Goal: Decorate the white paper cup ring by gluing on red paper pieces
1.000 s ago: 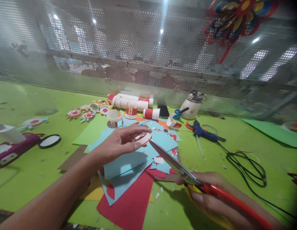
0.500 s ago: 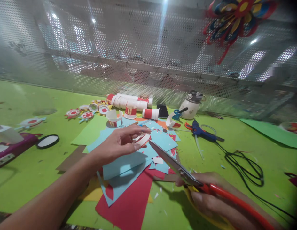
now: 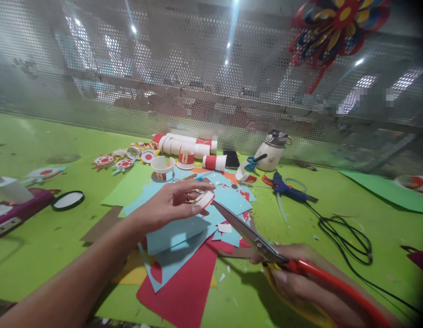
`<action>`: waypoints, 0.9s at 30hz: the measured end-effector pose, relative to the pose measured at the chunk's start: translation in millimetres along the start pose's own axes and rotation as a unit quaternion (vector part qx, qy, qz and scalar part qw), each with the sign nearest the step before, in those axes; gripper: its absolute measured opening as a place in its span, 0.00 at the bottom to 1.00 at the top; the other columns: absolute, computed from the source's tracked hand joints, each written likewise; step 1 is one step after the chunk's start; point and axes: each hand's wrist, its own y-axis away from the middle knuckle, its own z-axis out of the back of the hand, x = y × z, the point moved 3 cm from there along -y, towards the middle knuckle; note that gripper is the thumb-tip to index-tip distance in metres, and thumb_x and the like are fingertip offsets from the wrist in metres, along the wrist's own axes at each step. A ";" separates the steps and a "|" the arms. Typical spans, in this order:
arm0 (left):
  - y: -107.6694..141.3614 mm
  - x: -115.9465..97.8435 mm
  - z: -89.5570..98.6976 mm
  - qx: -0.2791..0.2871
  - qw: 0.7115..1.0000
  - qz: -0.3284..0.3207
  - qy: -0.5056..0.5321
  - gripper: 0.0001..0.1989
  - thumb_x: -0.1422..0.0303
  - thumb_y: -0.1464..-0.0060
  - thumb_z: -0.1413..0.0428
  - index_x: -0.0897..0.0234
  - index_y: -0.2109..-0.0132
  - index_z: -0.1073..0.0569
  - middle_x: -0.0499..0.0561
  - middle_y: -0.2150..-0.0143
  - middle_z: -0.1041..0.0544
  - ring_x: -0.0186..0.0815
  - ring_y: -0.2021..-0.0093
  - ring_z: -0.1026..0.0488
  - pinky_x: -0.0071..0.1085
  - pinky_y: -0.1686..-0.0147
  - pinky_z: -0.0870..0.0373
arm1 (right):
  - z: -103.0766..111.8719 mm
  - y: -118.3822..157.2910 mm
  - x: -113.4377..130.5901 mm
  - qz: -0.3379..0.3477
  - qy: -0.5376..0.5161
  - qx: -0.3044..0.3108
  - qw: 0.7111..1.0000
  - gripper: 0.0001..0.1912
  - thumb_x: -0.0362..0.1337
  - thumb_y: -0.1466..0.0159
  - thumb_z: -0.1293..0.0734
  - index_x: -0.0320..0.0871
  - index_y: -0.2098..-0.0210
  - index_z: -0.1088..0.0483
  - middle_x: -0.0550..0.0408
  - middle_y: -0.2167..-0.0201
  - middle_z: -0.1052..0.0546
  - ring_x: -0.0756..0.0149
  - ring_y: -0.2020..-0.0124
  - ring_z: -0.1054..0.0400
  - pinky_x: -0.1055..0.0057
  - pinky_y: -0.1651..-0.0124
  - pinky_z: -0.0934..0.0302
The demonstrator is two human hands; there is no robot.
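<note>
Between the thumb and fingers of my left hand (image 3: 172,200) is a small round piece of white and red paper cup (image 3: 205,200), its lower part partly hidden by the fingers. My right hand (image 3: 300,269) is wrapped round scissors (image 3: 252,239) with one red and one yellow handle. The blade tips reach the right edge of the cup piece; whether they cut into it I cannot tell. Beneath both lie light blue paper sheets (image 3: 177,234) and a red sheet (image 3: 177,287), with small white scraps around.
Stacked paper cups (image 3: 187,146) and a cut cup (image 3: 162,168) stand behind. Round paper figures (image 3: 104,161) lie to the left, near a purple power strip (image 3: 23,212). On the right are a blue glue gun (image 3: 289,189), its black cable (image 3: 348,237) and a white bottle (image 3: 271,152).
Very little differs. The view has shifted slightly, and the cup piece has turned a little in my left hand beside the scissor tips.
</note>
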 end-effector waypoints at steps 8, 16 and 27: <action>-0.7 -0.7 1.6 -0.012 0.998 -0.045 -0.033 0.25 0.65 0.47 0.38 0.58 0.41 0.30 0.58 0.40 0.30 0.47 0.42 0.32 0.44 0.46 0.30 | 3.5 1.1 -4.8 -0.023 -0.036 -0.007 0.999 0.20 0.45 0.37 0.35 0.45 0.49 0.27 0.59 0.79 0.36 0.71 0.78 0.42 0.77 0.77 0.42; 4.5 -11.3 0.8 -0.085 0.983 -0.125 -0.100 0.35 0.68 0.49 0.36 0.54 0.36 0.38 0.56 0.43 0.29 0.42 0.43 0.31 0.40 0.44 0.31 | 2.7 7.4 -28.4 -0.036 -0.045 -0.078 0.995 0.23 0.48 0.38 0.35 0.44 0.47 0.27 0.52 0.69 0.27 0.66 0.70 0.32 0.72 0.68 0.34; 4.7 -11.4 -1.2 -0.117 0.959 -0.169 -0.194 0.38 0.64 0.52 0.34 0.53 0.36 0.38 0.56 0.41 0.32 0.42 0.44 0.31 0.37 0.47 0.28 | 3.2 6.2 -32.4 -0.018 -0.079 -0.077 0.994 0.25 0.51 0.37 0.36 0.42 0.46 0.29 0.51 0.68 0.27 0.65 0.69 0.30 0.70 0.67 0.34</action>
